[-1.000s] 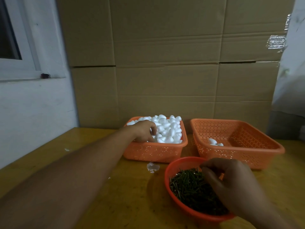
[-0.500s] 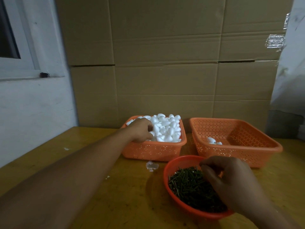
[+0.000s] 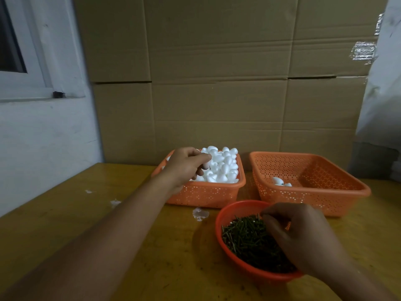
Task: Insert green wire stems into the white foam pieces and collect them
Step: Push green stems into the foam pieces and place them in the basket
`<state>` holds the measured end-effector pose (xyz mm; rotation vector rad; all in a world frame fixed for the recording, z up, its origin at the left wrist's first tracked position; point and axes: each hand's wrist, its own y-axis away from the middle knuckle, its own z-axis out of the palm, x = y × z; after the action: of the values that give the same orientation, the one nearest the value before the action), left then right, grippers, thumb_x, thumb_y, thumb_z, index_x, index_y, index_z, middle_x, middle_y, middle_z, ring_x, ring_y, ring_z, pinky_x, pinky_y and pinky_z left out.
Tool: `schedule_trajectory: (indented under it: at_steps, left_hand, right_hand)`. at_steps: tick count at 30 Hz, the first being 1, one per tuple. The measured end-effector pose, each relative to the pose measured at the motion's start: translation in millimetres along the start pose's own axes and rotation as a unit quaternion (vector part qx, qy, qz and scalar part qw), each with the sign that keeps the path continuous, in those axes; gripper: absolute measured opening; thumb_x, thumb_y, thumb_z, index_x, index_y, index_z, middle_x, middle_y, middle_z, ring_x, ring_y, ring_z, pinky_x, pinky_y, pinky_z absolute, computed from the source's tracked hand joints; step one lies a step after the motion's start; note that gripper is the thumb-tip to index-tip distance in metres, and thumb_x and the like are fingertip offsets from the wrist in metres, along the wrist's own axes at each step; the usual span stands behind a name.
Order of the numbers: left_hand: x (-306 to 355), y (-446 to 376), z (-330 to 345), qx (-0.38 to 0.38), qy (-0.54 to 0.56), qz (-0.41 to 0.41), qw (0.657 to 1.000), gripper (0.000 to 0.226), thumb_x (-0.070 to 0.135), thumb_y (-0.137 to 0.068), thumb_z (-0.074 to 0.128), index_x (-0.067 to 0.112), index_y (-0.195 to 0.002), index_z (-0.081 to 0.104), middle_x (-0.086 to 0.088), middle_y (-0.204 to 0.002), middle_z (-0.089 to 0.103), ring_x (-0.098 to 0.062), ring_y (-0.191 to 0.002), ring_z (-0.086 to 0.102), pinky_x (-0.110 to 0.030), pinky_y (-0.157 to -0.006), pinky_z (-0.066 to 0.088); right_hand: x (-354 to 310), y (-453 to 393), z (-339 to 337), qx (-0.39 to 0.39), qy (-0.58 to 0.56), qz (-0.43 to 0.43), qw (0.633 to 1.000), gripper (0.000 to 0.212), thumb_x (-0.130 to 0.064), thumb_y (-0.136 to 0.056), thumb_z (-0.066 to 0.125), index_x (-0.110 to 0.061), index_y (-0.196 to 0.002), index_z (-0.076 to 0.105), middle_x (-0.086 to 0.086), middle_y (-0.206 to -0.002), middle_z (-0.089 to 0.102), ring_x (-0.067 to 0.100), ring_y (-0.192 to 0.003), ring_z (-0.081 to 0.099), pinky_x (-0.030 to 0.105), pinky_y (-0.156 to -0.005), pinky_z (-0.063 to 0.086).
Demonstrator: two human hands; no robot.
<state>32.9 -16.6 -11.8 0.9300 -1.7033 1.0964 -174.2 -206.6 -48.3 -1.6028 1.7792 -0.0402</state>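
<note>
- Fingers [image 3: 204,158] on the left hand [image 3: 186,168] are curled in over the left orange basket [image 3: 206,194], and they look pinched round one white foam piece [image 3: 207,164] at the near-left corner of the pile
- that basket is heaped with white foam pieces [image 3: 223,168], piled up above the rim
- right hand [image 3: 303,237] is down over the red bowl [image 3: 230,211], fingers bent with the tips together right at the top of the green wire stems [image 3: 245,237]; looks like a pinch on a stem, but honestly can't tell if it's got one or just touching the pile
- stems are a dark tangled mound that fills most of the bowl, and the hand covers the right half of it
- bowl sits at the front of the yellow-ish wooden bench [image 3: 108,224], just in front of the gap between the two baskets
- right orange basket [image 3: 314,192] is bigger and nearly bare inside, with a couple of foam pieces [image 3: 280,181] lying at its near-left part. Can't make out whether those have stems in them
- a few small white scraps [image 3: 200,213] lie on the bench just left of the bowl, plus a couple more bits farther left
- flat cardboard sheets [image 3: 217,83] stand up behind the baskets, and a white wall with a window frame [image 3: 32,88] is off to the left
</note>
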Motion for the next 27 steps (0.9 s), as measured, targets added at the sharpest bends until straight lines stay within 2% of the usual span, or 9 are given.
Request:
schedule_trajectory:
  at_steps: [4, 8, 10, 14, 16, 19, 21, 24, 27]
  left_hand:
    - [7.3, 24.5, 13.6, -0.031, 0.125, -0.031, 0.991, 0.018, 0.027, -0.074, 0.066, 0.014, -0.061, 0.066, -0.004, -0.068, 0.065, -0.012, -0.055, 0.054, -0.023, -0.048, 0.040]
    - [9.3, 50.7, 23.5, -0.053, 0.214, -0.069, 0.973, 0.022, 0.021, -0.094, 0.063, 0.011, -0.075, 0.071, -0.005, -0.071, 0.066, -0.012, -0.058, 0.056, -0.022, -0.050, 0.042]
    - [11.6, 64.9, 27.8, -0.077, 0.245, -0.075, 0.964, 0.021, 0.023, -0.094, 0.065, 0.013, -0.077, 0.074, -0.005, -0.074, 0.067, -0.012, -0.061, 0.057, -0.022, -0.052, 0.044]
    - [19.3, 88.8, 34.9, -0.122, 0.294, -0.068, 0.946, 0.022, 0.027, -0.079, 0.072, 0.007, -0.087, 0.075, -0.004, -0.075, 0.066, -0.010, -0.064, 0.059, -0.020, -0.055, 0.046]
    - [21.6, 96.8, 37.0, -0.136, 0.296, -0.059, 0.943, 0.026, 0.026, -0.077, 0.075, 0.007, -0.094, 0.075, -0.003, -0.077, 0.066, -0.010, -0.067, 0.058, -0.020, -0.056, 0.046]
    - [22.4, 105.4, 40.7, -0.155, 0.292, -0.024, 0.943, 0.024, 0.022, -0.077, 0.082, 0.017, -0.100, 0.078, -0.002, -0.085, 0.064, -0.010, -0.075, 0.057, -0.022, -0.061, 0.044]
    - [22.2, 109.3, 42.9, -0.156, 0.256, 0.006, 0.954, 0.022, 0.022, -0.079, 0.079, 0.025, -0.101, 0.079, -0.001, -0.086, 0.062, -0.010, -0.076, 0.057, -0.024, -0.061, 0.043]
    - [22.9, 113.7, 44.4, -0.171, 0.192, 0.040, 0.966, 0.029, 0.026, -0.086, 0.072, 0.027, -0.115, 0.073, -0.006, -0.082, 0.061, -0.013, -0.071, 0.056, -0.025, -0.059, 0.045]
    - [22.9, 117.0, 44.1, -0.191, 0.188, 0.042, 0.962, 0.035, 0.014, -0.091, 0.067, 0.023, -0.125, 0.067, -0.010, -0.084, 0.070, -0.017, -0.069, 0.060, -0.027, -0.060, 0.048]
  right_hand:
    - [-0.3, 0.3, -0.2, 0.000, 0.000, 0.000, 1.000, 0.011, -0.025, -0.088, 0.070, -0.032, -0.092, 0.079, -0.022, -0.073, 0.071, 0.000, -0.064, 0.067, 0.030, -0.061, 0.058]
    - [-0.3, 0.0, -0.3, -0.009, 0.002, 0.006, 1.000, 0.012, -0.027, -0.088, 0.070, -0.031, -0.094, 0.079, -0.022, -0.079, 0.073, 0.001, -0.071, 0.068, 0.031, -0.068, 0.059]
    - [-0.7, -0.1, -0.8, -0.012, 0.005, 0.007, 1.000, 0.012, -0.027, -0.088, 0.069, -0.032, -0.094, 0.078, -0.021, -0.080, 0.073, 0.002, -0.072, 0.068, 0.032, -0.069, 0.059]
    - [-3.0, 0.8, -2.2, -0.028, 0.005, 0.012, 1.000, 0.012, -0.027, -0.088, 0.069, -0.033, -0.093, 0.078, -0.015, -0.079, 0.075, 0.006, -0.070, 0.069, 0.039, -0.068, 0.058]
    - [-4.4, 0.9, -2.7, -0.048, 0.011, 0.016, 0.999, 0.012, -0.030, -0.088, 0.068, -0.036, -0.093, 0.078, -0.013, -0.076, 0.075, 0.007, -0.066, 0.067, 0.041, -0.066, 0.057]
    - [-4.6, 0.3, -2.6, -0.074, 0.027, 0.023, 0.997, 0.012, -0.031, -0.088, 0.070, -0.039, -0.093, 0.078, -0.012, -0.077, 0.075, 0.006, -0.066, 0.067, 0.040, -0.067, 0.056]
    - [-4.5, -0.2, -2.8, -0.085, 0.038, 0.028, 0.995, 0.013, -0.032, -0.087, 0.072, -0.040, -0.096, 0.078, -0.016, -0.082, 0.076, 0.005, -0.072, 0.068, 0.038, -0.070, 0.056]
    - [-4.6, -0.4, -2.3, -0.111, 0.057, 0.025, 0.992, 0.014, -0.035, -0.090, 0.069, -0.041, -0.099, 0.077, -0.015, -0.086, 0.075, 0.007, -0.075, 0.069, 0.038, -0.071, 0.057]
    - [-6.9, -0.7, -2.8, -0.137, 0.098, 0.021, 0.985, 0.010, -0.040, -0.092, 0.064, -0.043, -0.087, 0.073, -0.013, -0.078, 0.070, 0.010, -0.073, 0.066, 0.036, -0.068, 0.056]
